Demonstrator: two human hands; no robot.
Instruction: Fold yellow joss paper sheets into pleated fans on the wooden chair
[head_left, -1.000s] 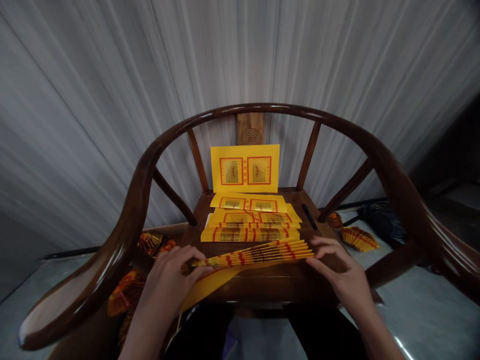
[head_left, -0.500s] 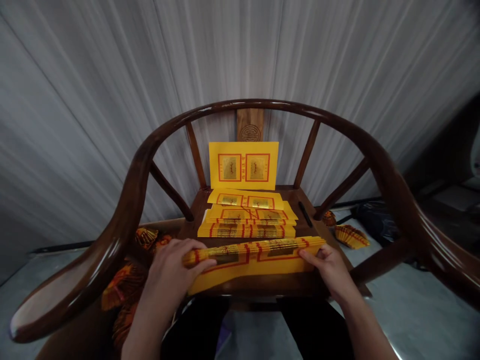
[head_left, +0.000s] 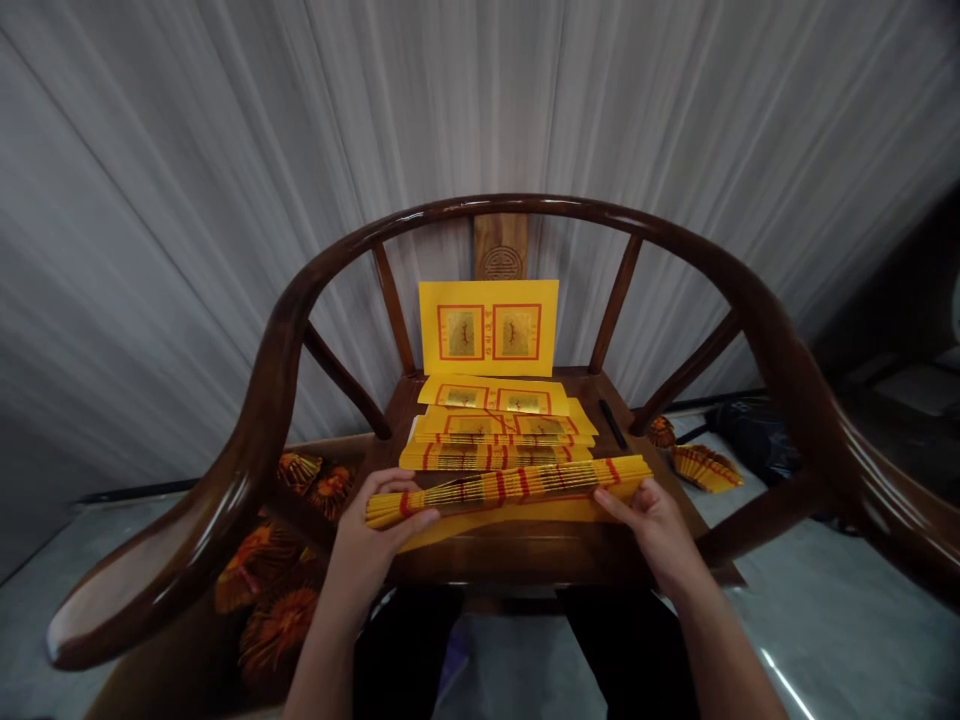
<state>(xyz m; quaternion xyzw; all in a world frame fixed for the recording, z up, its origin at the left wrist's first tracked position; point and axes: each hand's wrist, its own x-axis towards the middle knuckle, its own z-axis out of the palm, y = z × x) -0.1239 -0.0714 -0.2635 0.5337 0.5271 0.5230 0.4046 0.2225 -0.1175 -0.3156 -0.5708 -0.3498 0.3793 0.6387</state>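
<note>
A pleated yellow paper strip [head_left: 510, 486] with red and gold print lies across the front of the chair seat, a flat flap hanging below its folds. My left hand [head_left: 379, 520] pinches its left end, thumb on the near side. At the right end, my right hand [head_left: 649, 515] grips the folds between thumb and curled fingers. Just behind are a folded yellow stack [head_left: 480, 457] and overlapping yellow sheets [head_left: 487, 395]. One flat printed sheet [head_left: 487, 328] leans upright against the chair back.
A curved dark wooden chair rail [head_left: 517, 207] surrounds the seat. A black pen [head_left: 613, 425] lies on the right. Folded paper rosettes [head_left: 277, 630] fill a box at left. Another folded piece [head_left: 706, 468] is right of the chair, near a dark bag [head_left: 754, 435].
The strip's near flap has been folded further under, so less of its flat printed face shows. My left hand has shifted slightly right and the strip's right end has risen a little.
</note>
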